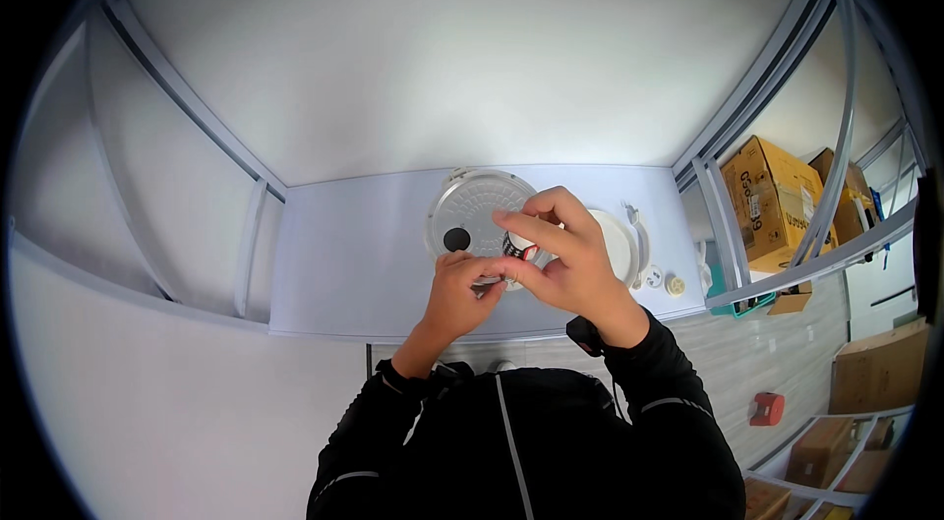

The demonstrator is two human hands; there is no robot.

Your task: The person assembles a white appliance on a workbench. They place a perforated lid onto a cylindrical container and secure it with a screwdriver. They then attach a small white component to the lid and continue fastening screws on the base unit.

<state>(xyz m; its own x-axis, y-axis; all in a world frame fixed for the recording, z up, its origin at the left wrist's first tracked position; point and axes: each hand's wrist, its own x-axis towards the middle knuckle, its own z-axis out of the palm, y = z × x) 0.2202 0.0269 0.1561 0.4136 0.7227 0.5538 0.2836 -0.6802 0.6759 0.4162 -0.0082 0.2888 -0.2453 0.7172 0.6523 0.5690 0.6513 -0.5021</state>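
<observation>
White walls and grey metal profiles close a small booth around a pale work table (334, 264), which the person faces from the near side.

Both hands meet above the middle of the table. The left hand (460, 292) pinches the lower side of a small component (518, 249), dark with a bit of red and a metal ring, and the right hand (565, 260) closes its thumb and fingers on the upper side from the right. So both hands are grasping the same piece, and it is lifted off the table, just in front of a round grey disc (472, 210). This disc lies flat on the table and has a black round spot on the left part.

The small component looks light and rigid, maybe with thin wires, so I think it is better held by the body, with fingertips only, without pulling. The disc seems stiff and light too; its rim is the natural place to take it.

Right of the hands lies a round white cover (618, 243), partly hidden, and two little round parts (664, 280) near the table edge. Far right, outside the booth, cardboard boxes (772, 196) stand on shelves, and a red object (766, 409) is on the floor.
</observation>
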